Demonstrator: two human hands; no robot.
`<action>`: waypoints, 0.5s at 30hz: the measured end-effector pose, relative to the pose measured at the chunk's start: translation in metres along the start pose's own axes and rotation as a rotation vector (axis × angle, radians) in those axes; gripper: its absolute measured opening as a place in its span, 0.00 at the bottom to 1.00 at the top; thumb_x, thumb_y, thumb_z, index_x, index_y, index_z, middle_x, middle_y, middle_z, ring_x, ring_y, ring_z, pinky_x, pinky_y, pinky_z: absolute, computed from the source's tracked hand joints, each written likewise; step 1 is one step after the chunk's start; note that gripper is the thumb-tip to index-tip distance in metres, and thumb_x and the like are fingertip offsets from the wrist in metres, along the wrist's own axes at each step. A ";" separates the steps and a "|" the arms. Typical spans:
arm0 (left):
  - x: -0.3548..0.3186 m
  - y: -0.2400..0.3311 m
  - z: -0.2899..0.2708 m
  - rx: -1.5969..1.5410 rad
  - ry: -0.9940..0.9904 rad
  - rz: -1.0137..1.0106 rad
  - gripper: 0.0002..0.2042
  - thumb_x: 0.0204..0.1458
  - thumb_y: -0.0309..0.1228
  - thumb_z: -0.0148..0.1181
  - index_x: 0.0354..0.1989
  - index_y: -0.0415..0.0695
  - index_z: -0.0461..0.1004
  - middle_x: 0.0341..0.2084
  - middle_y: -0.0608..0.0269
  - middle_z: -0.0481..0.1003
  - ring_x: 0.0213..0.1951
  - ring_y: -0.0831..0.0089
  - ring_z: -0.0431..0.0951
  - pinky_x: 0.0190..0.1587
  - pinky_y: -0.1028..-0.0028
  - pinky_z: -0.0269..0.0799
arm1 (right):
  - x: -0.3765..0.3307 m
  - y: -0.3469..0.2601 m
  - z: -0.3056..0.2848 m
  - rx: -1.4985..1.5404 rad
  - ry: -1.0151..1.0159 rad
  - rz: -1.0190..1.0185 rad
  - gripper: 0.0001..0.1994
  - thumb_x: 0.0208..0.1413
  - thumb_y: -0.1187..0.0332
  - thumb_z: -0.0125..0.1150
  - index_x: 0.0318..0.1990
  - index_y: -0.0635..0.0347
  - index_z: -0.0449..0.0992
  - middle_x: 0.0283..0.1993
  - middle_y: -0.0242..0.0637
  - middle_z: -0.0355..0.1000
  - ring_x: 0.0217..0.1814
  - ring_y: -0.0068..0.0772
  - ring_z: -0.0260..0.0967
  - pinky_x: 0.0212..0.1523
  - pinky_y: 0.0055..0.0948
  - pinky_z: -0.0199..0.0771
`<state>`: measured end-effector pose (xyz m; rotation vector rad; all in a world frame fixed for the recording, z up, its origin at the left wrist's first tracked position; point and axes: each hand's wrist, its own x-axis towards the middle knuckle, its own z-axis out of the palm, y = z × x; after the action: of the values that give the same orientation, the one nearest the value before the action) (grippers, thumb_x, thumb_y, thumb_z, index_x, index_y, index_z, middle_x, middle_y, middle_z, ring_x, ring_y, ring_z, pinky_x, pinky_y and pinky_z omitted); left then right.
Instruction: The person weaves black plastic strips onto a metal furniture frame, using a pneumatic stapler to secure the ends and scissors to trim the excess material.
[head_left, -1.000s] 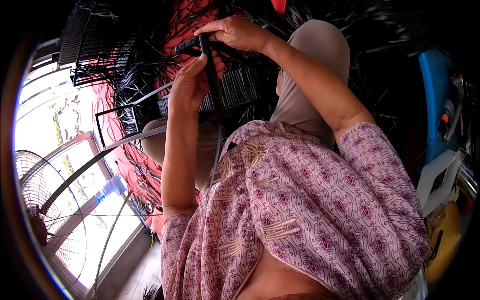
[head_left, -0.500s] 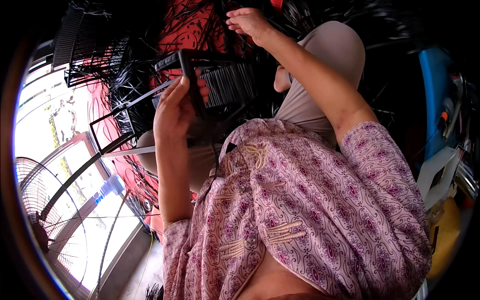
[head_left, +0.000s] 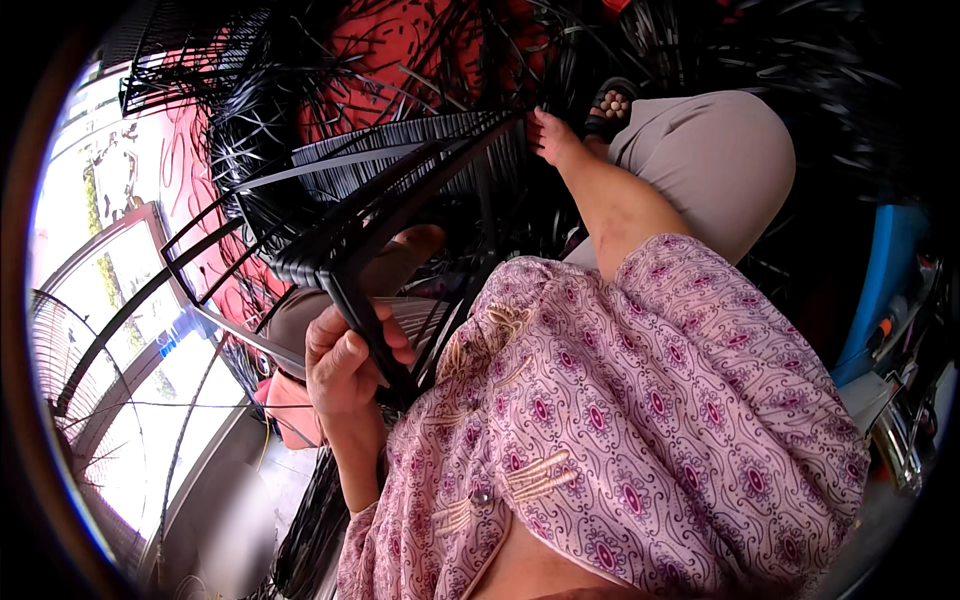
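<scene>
In front of a seated person's lap, seen from above, a black angular frame [head_left: 350,300] leans across the knees. The left hand [head_left: 345,360] is wrapped around one of its bars, thumb on the near side. The right hand [head_left: 555,138] is at the far end of another bar, fingers partly curled; it is too dark there to tell whether they hold anything.

The work looks partway along. The corner just above the left hand bears a row of neat black windings [head_left: 298,268], which seem finished, and a ribbed black panel [head_left: 400,140] behind the frame looks closely filled. Between the bars there are open gaps, and a flat grey strip [head_left: 330,168] runs loose past them, so some covering appears left to do. Black strips [head_left: 240,120] lie heaped beyond, beside scraps scattered on a red cloth [head_left: 365,60].

Compared with half a second ago, the frame's wound corner has come down nearer the body, the left hand with it. The right hand, then raised well apart from the frame, is now lower, just beside the bar's end
</scene>
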<state>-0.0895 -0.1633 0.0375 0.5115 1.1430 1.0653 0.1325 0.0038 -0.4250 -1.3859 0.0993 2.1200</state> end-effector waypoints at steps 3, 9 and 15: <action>-0.002 0.000 0.000 -0.007 0.015 -0.001 0.22 0.50 0.36 0.65 0.45 0.28 0.73 0.27 0.50 0.78 0.26 0.62 0.81 0.30 0.69 0.81 | 0.011 -0.006 0.008 0.112 -0.012 0.000 0.14 0.58 0.51 0.57 0.43 0.47 0.77 0.47 0.31 0.76 0.53 0.35 0.71 0.56 0.43 0.66; -0.011 -0.001 0.005 0.001 0.061 0.025 0.21 0.49 0.36 0.66 0.41 0.27 0.74 0.26 0.49 0.77 0.25 0.62 0.81 0.28 0.68 0.81 | 0.020 -0.003 0.014 0.211 -0.166 0.018 0.10 0.58 0.56 0.60 0.38 0.50 0.79 0.39 0.29 0.79 0.44 0.33 0.75 0.51 0.40 0.71; -0.017 -0.003 -0.003 -0.010 0.043 0.047 0.21 0.48 0.37 0.66 0.40 0.27 0.74 0.26 0.49 0.77 0.24 0.61 0.80 0.27 0.67 0.80 | 0.023 -0.009 0.016 0.256 -0.211 0.032 0.09 0.53 0.58 0.66 0.35 0.51 0.79 0.35 0.30 0.79 0.40 0.32 0.75 0.45 0.36 0.73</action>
<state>-0.0912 -0.1799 0.0425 0.5119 1.1682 1.1267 0.1176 0.0274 -0.4351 -1.0145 0.2988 2.1777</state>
